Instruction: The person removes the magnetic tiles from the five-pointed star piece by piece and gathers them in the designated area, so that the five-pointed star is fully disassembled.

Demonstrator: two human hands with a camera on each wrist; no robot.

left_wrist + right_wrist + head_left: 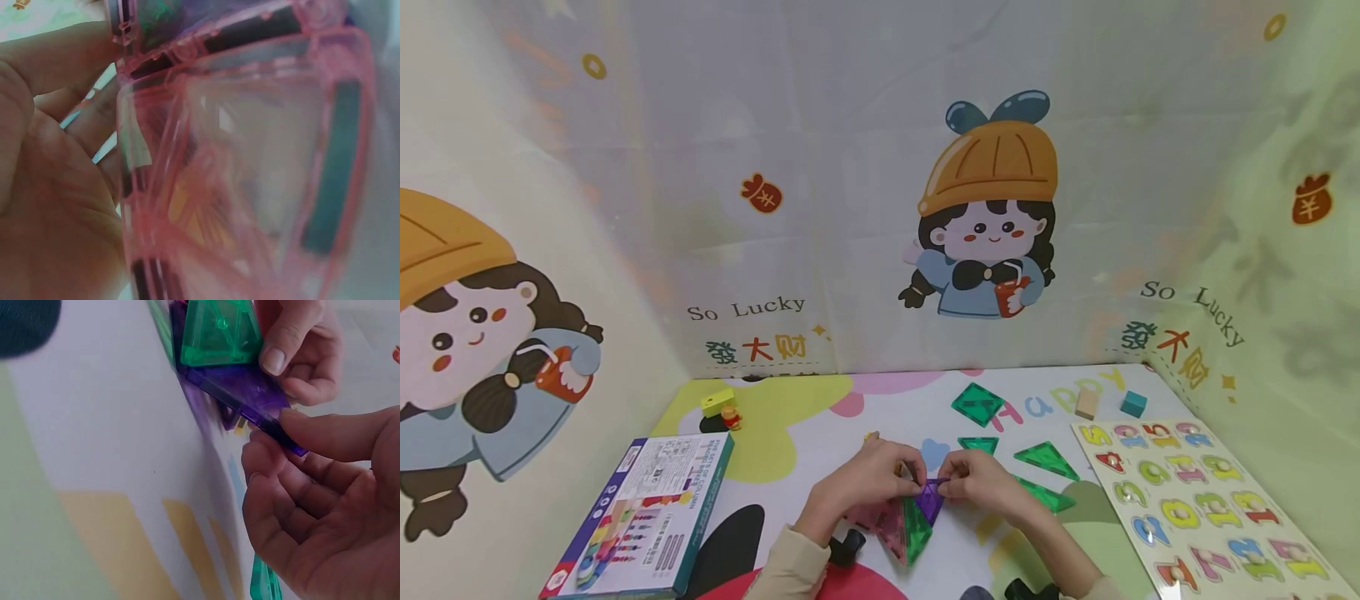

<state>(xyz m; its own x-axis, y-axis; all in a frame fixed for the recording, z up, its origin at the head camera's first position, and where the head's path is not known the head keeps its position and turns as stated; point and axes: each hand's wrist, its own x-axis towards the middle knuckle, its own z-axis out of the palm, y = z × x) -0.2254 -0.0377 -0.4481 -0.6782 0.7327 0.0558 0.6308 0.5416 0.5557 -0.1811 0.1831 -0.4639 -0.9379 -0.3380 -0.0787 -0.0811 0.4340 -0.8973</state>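
Well in from the far edge of the surface (910, 421), the left hand (872, 477) grips joined tiles (917, 533) and the right hand (981, 479) pinches 1 purple tile (929, 502) by its rim, likely light, stiff and slick, best held at the edges.

Pale, creased, cartoon-printed walls (857, 275)

Left sleeve (788, 567): pale beige, reaching the wrist (815, 518). Right sleeve (1102, 588): likewise beige, only its end visible. Left wrist device (850, 548) and right wrist device (1028, 592): black, rounded.
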